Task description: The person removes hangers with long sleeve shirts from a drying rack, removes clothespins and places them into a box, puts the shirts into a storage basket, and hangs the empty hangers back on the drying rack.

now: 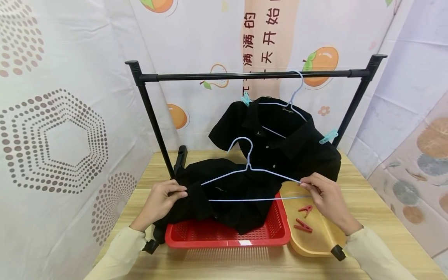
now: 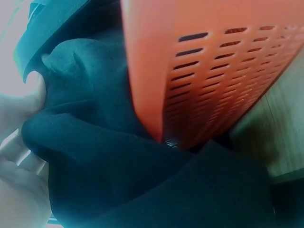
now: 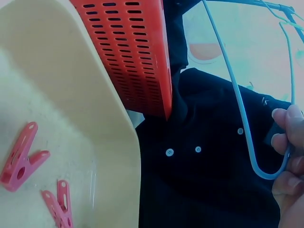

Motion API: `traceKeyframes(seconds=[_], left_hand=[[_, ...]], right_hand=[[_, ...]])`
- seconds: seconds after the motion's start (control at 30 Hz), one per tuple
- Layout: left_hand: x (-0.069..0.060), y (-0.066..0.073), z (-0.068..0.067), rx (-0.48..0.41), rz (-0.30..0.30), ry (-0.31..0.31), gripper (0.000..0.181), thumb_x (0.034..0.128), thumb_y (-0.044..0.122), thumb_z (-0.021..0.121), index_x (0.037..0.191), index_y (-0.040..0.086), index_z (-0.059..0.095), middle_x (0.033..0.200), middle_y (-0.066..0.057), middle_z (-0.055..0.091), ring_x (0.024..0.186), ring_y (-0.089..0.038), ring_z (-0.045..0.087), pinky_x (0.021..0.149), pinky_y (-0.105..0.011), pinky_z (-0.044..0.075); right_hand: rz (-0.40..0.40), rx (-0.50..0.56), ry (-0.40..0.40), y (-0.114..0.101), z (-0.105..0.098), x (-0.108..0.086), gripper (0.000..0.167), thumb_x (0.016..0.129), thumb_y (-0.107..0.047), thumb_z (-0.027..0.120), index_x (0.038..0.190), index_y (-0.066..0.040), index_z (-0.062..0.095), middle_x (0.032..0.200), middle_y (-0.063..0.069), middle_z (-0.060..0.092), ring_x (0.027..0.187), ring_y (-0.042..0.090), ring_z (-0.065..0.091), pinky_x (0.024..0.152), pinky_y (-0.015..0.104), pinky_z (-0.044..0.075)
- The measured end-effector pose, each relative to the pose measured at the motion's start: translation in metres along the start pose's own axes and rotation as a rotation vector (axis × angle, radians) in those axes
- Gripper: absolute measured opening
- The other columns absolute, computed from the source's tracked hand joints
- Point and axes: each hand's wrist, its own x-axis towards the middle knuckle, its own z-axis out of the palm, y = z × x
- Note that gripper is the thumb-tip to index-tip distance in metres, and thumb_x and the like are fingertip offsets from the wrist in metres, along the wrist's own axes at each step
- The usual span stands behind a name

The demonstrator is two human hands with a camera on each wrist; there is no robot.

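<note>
A light blue wire hanger (image 1: 249, 168) is held over a black garment (image 1: 224, 194) that lies in and over the red basket (image 1: 227, 244). My right hand (image 1: 327, 198) pinches the hanger's right end, also seen in the right wrist view, where the hand (image 3: 289, 152) grips the blue wire (image 3: 242, 111). My left hand (image 1: 161, 202) pinches the black cloth near the hanger's left arm, whose tip is hidden in the cloth. In the left wrist view the thumb and fingers of the hand (image 2: 21, 142) hold the dark fabric (image 2: 95, 156).
A black rack's rail (image 1: 217, 76) spans the back, with a black shirt (image 1: 297, 155) hanging from it on a hanger, a teal clip (image 1: 329, 136) at its shoulder. To the right, a yellow tray (image 1: 315, 249) holds red clips (image 1: 303, 226). Patterned curtains surround the wooden table (image 1: 371, 217).
</note>
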Motion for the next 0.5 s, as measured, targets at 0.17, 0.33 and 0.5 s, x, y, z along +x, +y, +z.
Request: traceKeyframes(seconds=[0.17, 0.33, 0.5], left_hand=[[-0.003, 0.000, -0.001, 0.020, -0.038, -0.015, 0.017, 0.0792, -0.004, 0.085, 0.090, 0.009, 0.082, 0.079, 0.011, 0.068, 0.068, -0.004, 0.061, 0.062, -0.020, 0.048], [-0.008, -0.003, -0.002, 0.062, -0.061, -0.008, 0.016, 0.0784, -0.004, 0.086, 0.088, 0.009, 0.082, 0.078, 0.012, 0.067, 0.068, -0.003, 0.060, 0.062, -0.023, 0.050], [-0.011, -0.007, -0.003, 0.079, -0.069, -0.010, 0.017, 0.0773, -0.004, 0.086, 0.086, 0.010, 0.082, 0.077, 0.012, 0.067, 0.067, -0.003, 0.058, 0.061, -0.023, 0.048]], right_hand=[[-0.012, -0.004, 0.019, 0.003, -0.003, -0.001, 0.027, 0.081, 0.016, 0.077, 0.094, -0.007, 0.075, 0.087, -0.006, 0.066, 0.076, 0.002, 0.051, 0.071, 0.014, 0.042], [-0.024, -0.005, 0.041, 0.007, -0.008, -0.005, 0.030, 0.078, 0.020, 0.076, 0.093, -0.006, 0.075, 0.084, -0.003, 0.066, 0.075, 0.000, 0.050, 0.069, 0.014, 0.041], [-0.021, -0.030, 0.046, 0.009, -0.012, -0.008, 0.031, 0.078, 0.019, 0.077, 0.094, -0.007, 0.075, 0.084, -0.005, 0.065, 0.074, -0.001, 0.048, 0.068, 0.015, 0.040]])
